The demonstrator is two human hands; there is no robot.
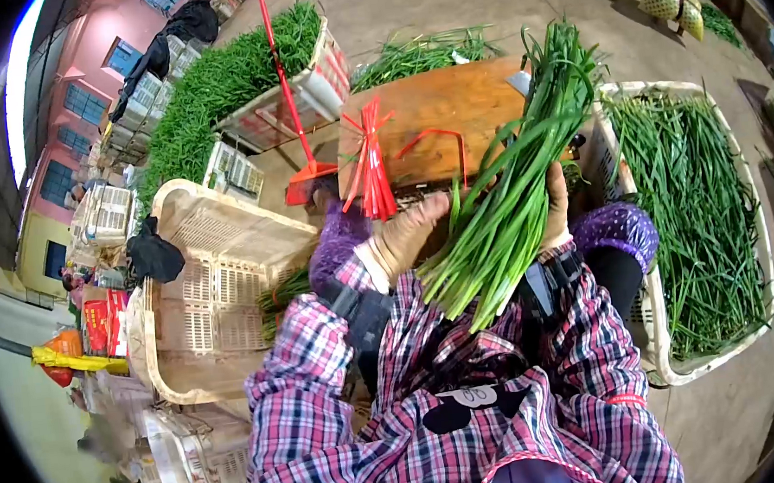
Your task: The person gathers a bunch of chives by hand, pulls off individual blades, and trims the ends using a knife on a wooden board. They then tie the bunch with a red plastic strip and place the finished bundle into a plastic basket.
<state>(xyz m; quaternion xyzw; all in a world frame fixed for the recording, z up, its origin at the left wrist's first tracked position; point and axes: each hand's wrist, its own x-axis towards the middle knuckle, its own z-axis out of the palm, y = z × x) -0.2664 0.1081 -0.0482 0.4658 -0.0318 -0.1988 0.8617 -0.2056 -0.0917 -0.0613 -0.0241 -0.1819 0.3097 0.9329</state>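
Observation:
A large bunch of long green leafy stalks slants across my lap, pale ends toward me and leaf tips away. My right hand is wrapped round its right side, partly hidden behind the stalks. To the left of the bunch, my left hand has its fingers extended toward the stalks, with no object visible in it. Red ties lie bundled on the left edge of a wooden board, just beyond my left hand. A bent red rod is near the board's front edge.
A mostly bare pale crate stands at left, with some stalks at its right side. At right is a crate full of green stalks. Behind are a red-handled dustpan, a heaped crate and loose greens on the floor.

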